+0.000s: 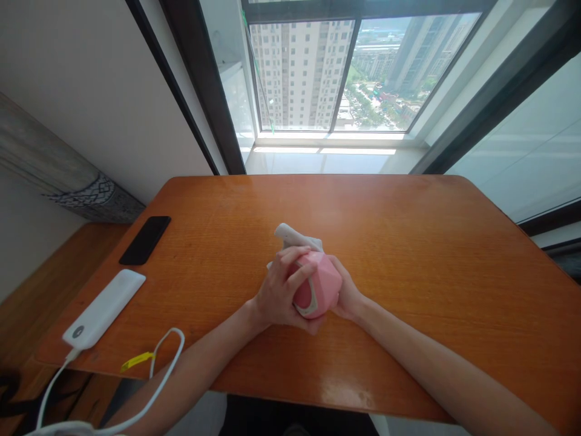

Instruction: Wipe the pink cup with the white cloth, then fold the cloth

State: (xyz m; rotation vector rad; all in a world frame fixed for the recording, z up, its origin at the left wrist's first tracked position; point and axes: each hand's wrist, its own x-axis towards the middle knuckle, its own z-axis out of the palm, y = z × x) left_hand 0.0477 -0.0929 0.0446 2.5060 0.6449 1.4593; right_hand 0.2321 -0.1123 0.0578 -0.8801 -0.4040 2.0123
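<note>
Over the near middle of the table, a pink faceted object (pixel 327 280) with a pale curved band on its side is held between both hands. My left hand (pixel 285 290) is wrapped round its left side, fingers over the top and front. My right hand (pixel 347 290) grips its right side, with most of its fingers hidden behind it. A crumpled light-grey cloth (pixel 299 237) sticks out behind and above the object, against the left fingers. Whether the right fingers also hold the cloth is hidden. What kind of thing the pink object is, I cannot tell.
A black phone (pixel 145 240) and a white power bank (pixel 104 309) lie on the left of the wooden table (pixel 408 230). A white cable (pixel 175 357) with a yellow tag (pixel 137 361) loops beside my left forearm. A window (pixel 336 79) stands beyond the far edge.
</note>
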